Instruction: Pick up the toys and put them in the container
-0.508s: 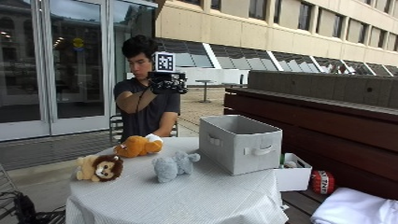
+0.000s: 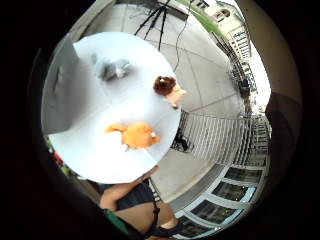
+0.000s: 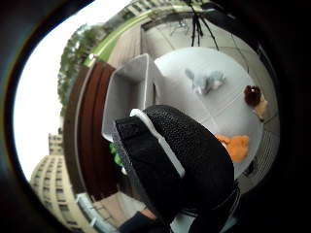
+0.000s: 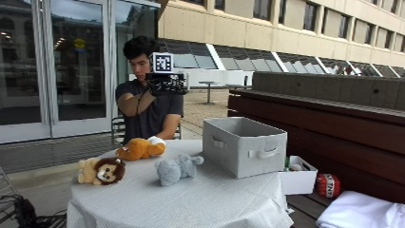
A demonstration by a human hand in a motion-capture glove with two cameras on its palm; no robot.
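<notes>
Three plush toys lie on the round white-clothed table (image 4: 208,204): an orange one (image 4: 139,148) at the far side by the person, a lion (image 4: 101,171) at the left, and a grey one (image 4: 176,168) in the middle. To their right stands a grey fabric container (image 4: 244,145), open at the top. My gloved right hand (image 4: 168,85) is raised at chest height, well above the table, holding nothing. From the palm I look down on the orange toy (image 2: 136,135), the lion (image 2: 167,89), the grey toy (image 2: 112,69) and the container (image 3: 129,92). A gloved finger (image 3: 180,160) crosses the thumb side view.
A small white box (image 4: 297,178) with odds and ends sits on the brown bench (image 4: 354,142) right of the table, with a red ball (image 4: 328,185) beside it. White cloth (image 4: 361,211) lies at the lower right. A metal chair (image 4: 117,130) stands behind the person.
</notes>
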